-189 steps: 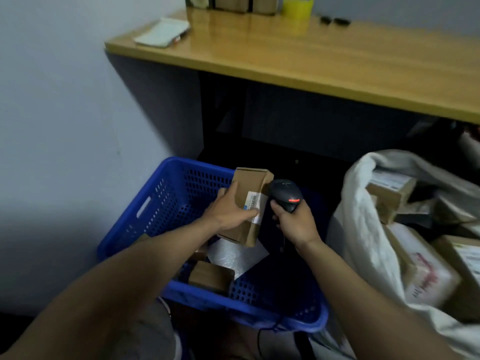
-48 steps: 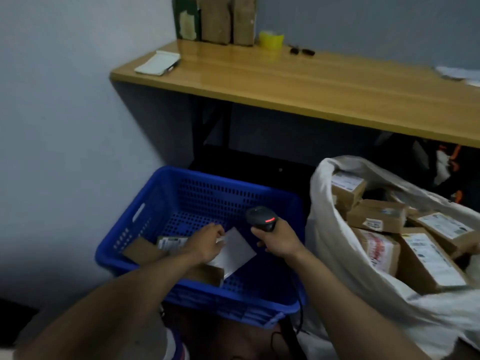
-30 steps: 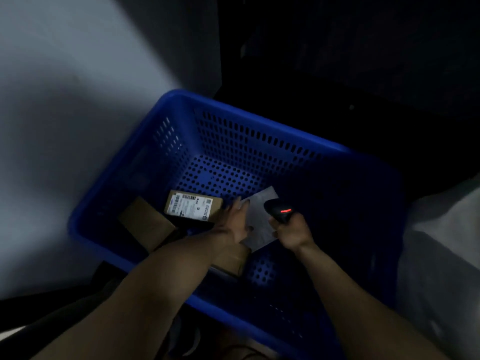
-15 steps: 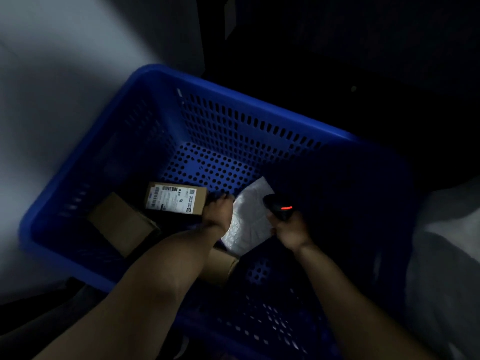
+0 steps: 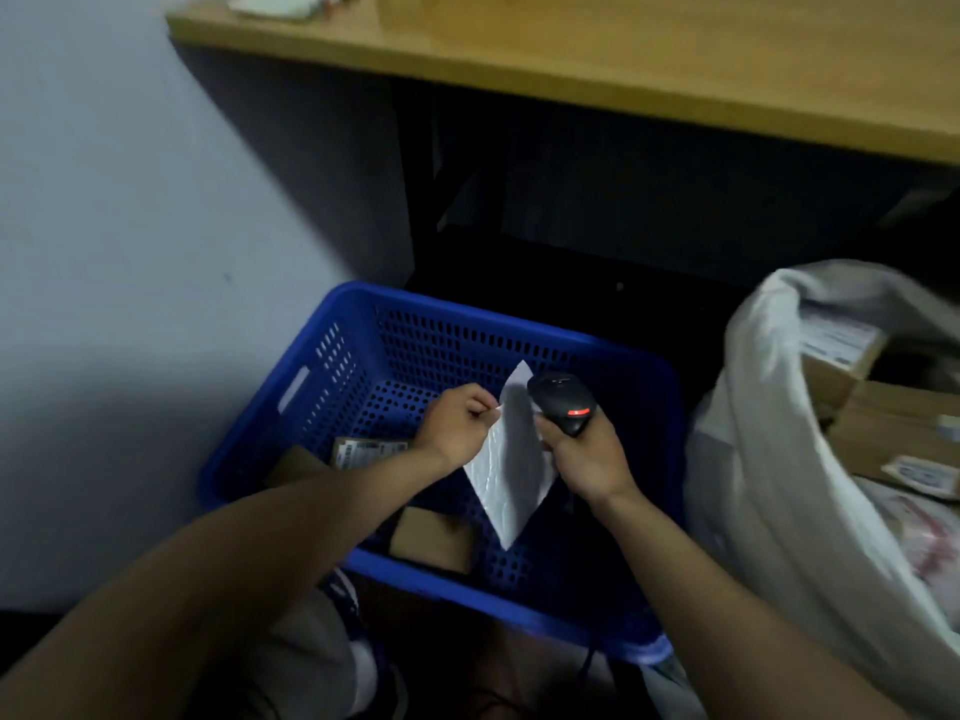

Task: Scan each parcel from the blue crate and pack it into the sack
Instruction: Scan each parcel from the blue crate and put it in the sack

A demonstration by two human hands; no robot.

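Head view: flat white padded mailer point(image 5: 511, 470) dangling corner-down above floor of blue perforated plastic crate point(image 5: 332, 356), pinched at its upper left edge between thumb and fingers of left hand point(image 5: 457, 433). Right hand point(image 5: 582, 454) clenched round grip of black handheld scanner point(image 5: 563, 402), red light on, scanner head just beside mailer's top corner; cannot tell whether right knuckles touch mailer's right edge. Looks light and floppy, probably bubble-lined, so likely to swing and twist off a single pinch point. Smooth skin, possibly slippery; better taken along a full edge or flat across the middle, label side turned to scanner. No label visible from this side. Contents unknown, fragility not judged. Room: grey wall point(image 5: 130, 252) near crate's left side, wooden desk point(image 5: 623, 70) edge above and ahead, so little headroom forward. Open path to the right, over crate's right rim toward mouth of white fabric sack point(image 5: 753, 459), already holding brown cardboard boxes point(image 5: 893, 433) near its top; little spare depth there, flat mailer best slid down alongside. Labelled brown box point(image 5: 363, 452) and plain brown box point(image 5: 434, 537) lying on crate floor under left forearm, so task judged well along, not done
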